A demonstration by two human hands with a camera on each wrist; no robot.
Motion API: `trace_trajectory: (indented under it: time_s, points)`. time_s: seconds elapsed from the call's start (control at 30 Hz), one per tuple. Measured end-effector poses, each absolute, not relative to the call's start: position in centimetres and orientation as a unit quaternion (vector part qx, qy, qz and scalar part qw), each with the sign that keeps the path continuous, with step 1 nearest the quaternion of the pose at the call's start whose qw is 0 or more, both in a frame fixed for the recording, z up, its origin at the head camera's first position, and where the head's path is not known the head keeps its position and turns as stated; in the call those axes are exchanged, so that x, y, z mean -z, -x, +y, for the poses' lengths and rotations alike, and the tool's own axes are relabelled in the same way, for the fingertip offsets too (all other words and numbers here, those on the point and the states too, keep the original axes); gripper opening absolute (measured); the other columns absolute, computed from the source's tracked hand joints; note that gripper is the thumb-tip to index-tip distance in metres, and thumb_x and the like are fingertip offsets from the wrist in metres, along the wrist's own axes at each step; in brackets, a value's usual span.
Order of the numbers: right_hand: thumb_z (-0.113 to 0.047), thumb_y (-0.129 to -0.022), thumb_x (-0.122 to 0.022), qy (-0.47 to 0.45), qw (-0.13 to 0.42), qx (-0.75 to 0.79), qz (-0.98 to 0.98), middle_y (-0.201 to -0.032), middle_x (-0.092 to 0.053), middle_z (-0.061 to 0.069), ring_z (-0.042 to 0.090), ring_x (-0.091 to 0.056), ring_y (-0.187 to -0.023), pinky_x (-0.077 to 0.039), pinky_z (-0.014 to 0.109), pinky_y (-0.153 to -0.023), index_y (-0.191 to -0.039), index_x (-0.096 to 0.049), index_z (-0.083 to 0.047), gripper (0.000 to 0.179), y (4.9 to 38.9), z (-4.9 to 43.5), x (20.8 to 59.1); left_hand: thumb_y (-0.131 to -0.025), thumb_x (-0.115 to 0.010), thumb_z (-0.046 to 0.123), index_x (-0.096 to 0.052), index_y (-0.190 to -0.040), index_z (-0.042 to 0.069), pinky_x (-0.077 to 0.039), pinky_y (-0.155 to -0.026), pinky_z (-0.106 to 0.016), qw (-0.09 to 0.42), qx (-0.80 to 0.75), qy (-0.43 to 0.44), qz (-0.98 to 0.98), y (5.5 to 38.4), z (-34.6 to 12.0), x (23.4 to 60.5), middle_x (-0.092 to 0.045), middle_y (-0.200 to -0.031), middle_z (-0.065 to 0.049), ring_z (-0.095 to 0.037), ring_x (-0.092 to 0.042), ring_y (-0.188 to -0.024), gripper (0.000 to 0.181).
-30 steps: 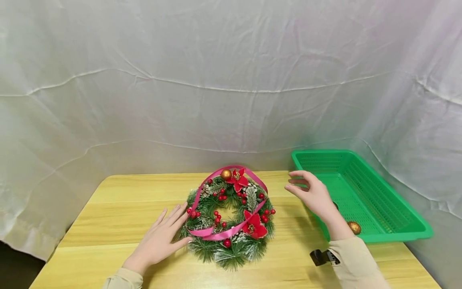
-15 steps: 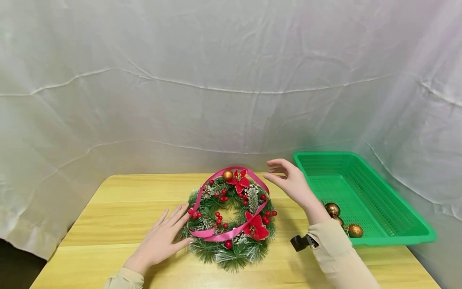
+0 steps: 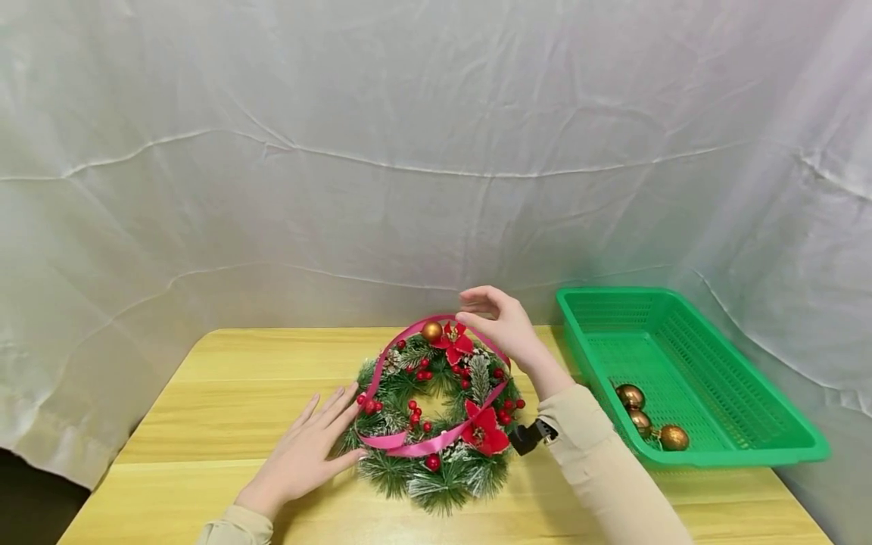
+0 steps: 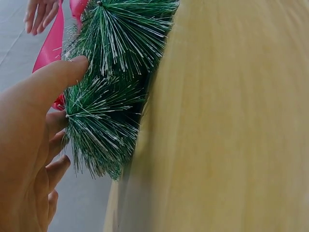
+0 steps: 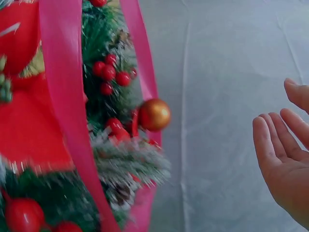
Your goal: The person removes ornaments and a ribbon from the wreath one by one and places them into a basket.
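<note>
A green frosted wreath (image 3: 443,484) with red berries lies on the wooden table, a pink ribbon (image 3: 429,445) looped over it. Two red poinsettias decorate it, one at the back (image 3: 455,342) and one at the front right (image 3: 485,431). A gold ball (image 5: 154,115) sits beside the back flower. My left hand (image 3: 306,446) rests spread against the wreath's left side; in the left wrist view its thumb (image 4: 72,70) touches the needles. Over the back right of the wreath hovers my right hand (image 3: 504,322), loosely bent, nothing held, close behind the back flower.
A green plastic basket (image 3: 736,456) stands on the right of the table, with several bronze balls (image 3: 639,421) in its near left corner. A pale cloth curtain (image 3: 409,189) hangs behind the table. A black wrist camera (image 3: 531,435) juts from my right sleeve.
My right hand has moved left from beside the basket to above the back of the wreath, uncovering the bronze balls. The left hand and the wreath stay put.
</note>
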State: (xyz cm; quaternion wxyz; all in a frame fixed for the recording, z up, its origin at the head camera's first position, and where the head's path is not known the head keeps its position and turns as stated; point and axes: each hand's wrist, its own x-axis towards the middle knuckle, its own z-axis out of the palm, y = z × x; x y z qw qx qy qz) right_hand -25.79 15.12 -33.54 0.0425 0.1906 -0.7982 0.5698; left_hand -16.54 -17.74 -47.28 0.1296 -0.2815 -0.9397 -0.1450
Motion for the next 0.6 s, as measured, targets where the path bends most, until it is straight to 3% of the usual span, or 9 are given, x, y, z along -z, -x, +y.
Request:
trace_trajectory:
  time_s: [0.23,0.43,0.6]
  points:
    - [-0.019,-0.087,-0.071,-0.181,0.016,-0.568,-0.803,-0.118,-0.064,0.011,0.022,-0.060,-0.108,-0.051,0.039,-0.087,-0.120,-0.062,-0.010,0.035,26.9,13.0,35.3,-0.090,-0.049,0.062,-0.041,-0.144,0.009,-0.009,-0.116,-0.048,0.139,0.146,0.286,-0.937,16.5,-17.7,47.1,-0.021,-0.157,-0.004,-0.025,-0.020,-0.142,0.076]
    - [-0.018,-0.087,-0.072,-0.174,0.003,-0.556,-0.813,-0.122,-0.061,0.016,0.032,-0.056,-0.113,-0.049,0.043,-0.091,-0.120,-0.062,-0.012,0.035,27.8,12.3,37.0,-0.090,-0.048,0.062,-0.040,-0.145,0.010,-0.010,-0.116,-0.049,0.131,0.140,0.285,-0.939,16.7,-17.7,47.2,-0.019,-0.158,-0.002,-0.024,-0.019,-0.142,0.076]
    - [-0.016,-0.087,-0.071,-0.165,0.010,-0.525,-0.835,-0.122,-0.060,0.014,0.031,-0.057,-0.109,-0.049,0.043,-0.090,-0.124,-0.062,-0.013,0.038,28.4,11.9,37.9,-0.090,-0.048,0.063,-0.041,-0.145,0.010,-0.010,-0.115,-0.049,0.131,0.139,0.288,-0.938,16.8,-17.8,47.3,-0.019,-0.158,-0.003,-0.024,-0.020,-0.142,0.076]
